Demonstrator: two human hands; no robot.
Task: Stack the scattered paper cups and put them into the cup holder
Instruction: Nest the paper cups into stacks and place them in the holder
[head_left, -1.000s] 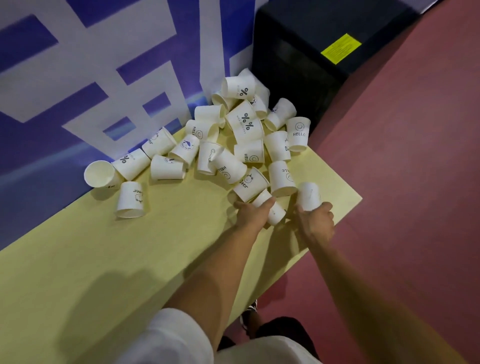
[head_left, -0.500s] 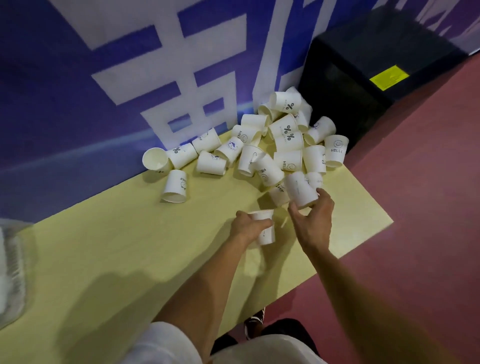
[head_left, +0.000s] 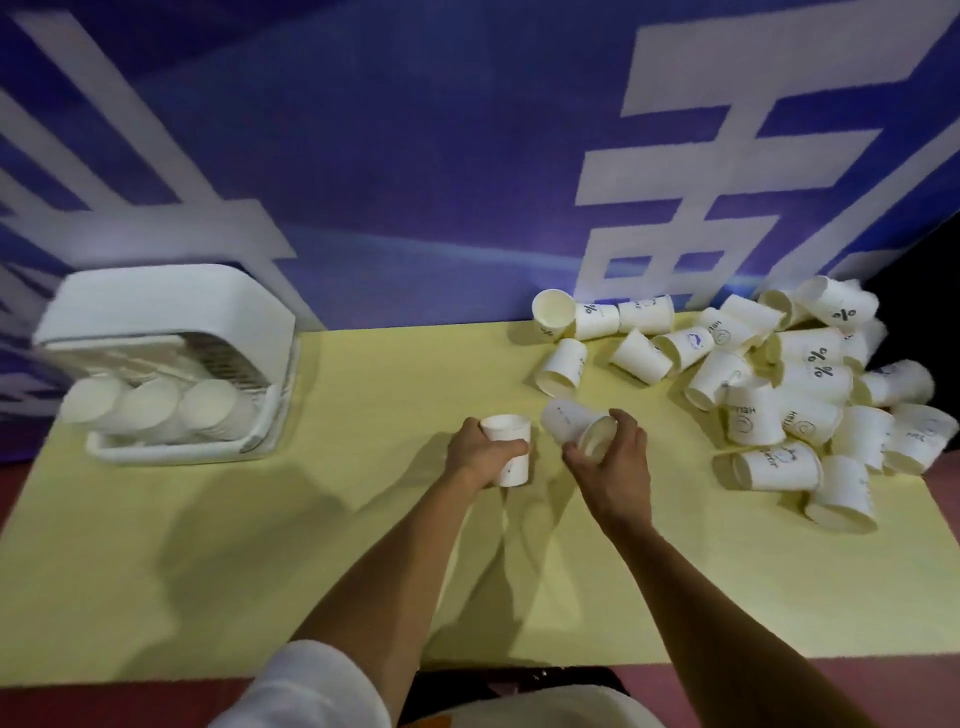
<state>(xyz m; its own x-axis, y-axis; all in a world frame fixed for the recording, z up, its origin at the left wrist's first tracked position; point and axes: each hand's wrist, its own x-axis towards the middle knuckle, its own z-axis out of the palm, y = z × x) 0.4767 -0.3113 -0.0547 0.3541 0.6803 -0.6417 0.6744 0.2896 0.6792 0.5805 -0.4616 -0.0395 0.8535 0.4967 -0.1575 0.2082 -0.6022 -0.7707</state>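
- Yellow table is filling most of the view. Its near edge is running along the bottom and its far edge is sitting tight against a blue banner.
- Left hand is curling its fingers round an upright cup, mouth up, roughly mid-table.
- Right hand is gripping a tilted cup at the rim end, with the base pointing up and left. The two cups are sitting just beside each other, not touching as far as I can tell.
- Pile of loose cups is sprawling over the right end. Lots are lying on their sides and a few are sitting mouth down. The outer ones are crowding right up to the right edge, and the back ones are leaning at the banner.
- White holder is sitting at the far left end by the banner, with three stacks lying in it, round ends facing us.
- Holder is sitting well apart from both hands, with a wide stretch of yellow top running between them and on down to the near edge.
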